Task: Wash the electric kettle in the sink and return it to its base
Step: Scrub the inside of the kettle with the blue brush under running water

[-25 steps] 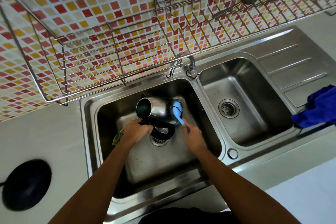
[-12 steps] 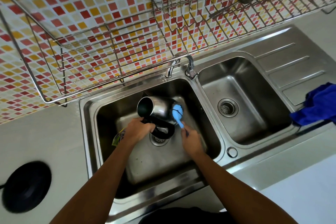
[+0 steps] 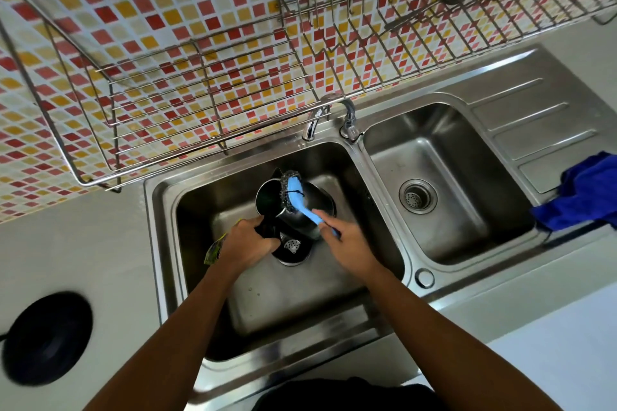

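Entry: kettle wash, left bowl of the sink.

The kettle (image 3: 302, 220) is in the left bowl (image 3: 200, 210) of the double sink. I hold it tipped on its side over the drain (image 3: 292, 248), and its open mouth faces left and towards the wall. The steel body looks wet. I cannot tell whether it touches the bowl floor.

My left hand (image 3: 248, 243) is closed round the kettle's black handle, knuckles up, and takes its weight.

My right hand (image 3: 347, 240) grips the blue handle of a scrubbing brush (image 3: 297, 192), with the fingers wrapped round the near end. The brush's grey wire-wool head lies against the kettle's side, just by the rim of the mouth.

A yellow-green scrap (image 3: 213, 248) lies in the bowl just beside my left wrist; it is too small to identify.

The tap (image 3: 329, 113) stands behind the two bowls, with its spout over the left one. I see no stream of water.

The right bowl (image 3: 450, 233) shows only its own drain (image 3: 417, 196).

A blue cloth (image 3: 581, 193) is bunched on the draining board at the far right.

The black round base (image 3: 46, 337) sits on the counter (image 3: 83, 243) to the left, well apart from the sink.

A wire rack (image 3: 200, 77) hangs on the tiled wall above.
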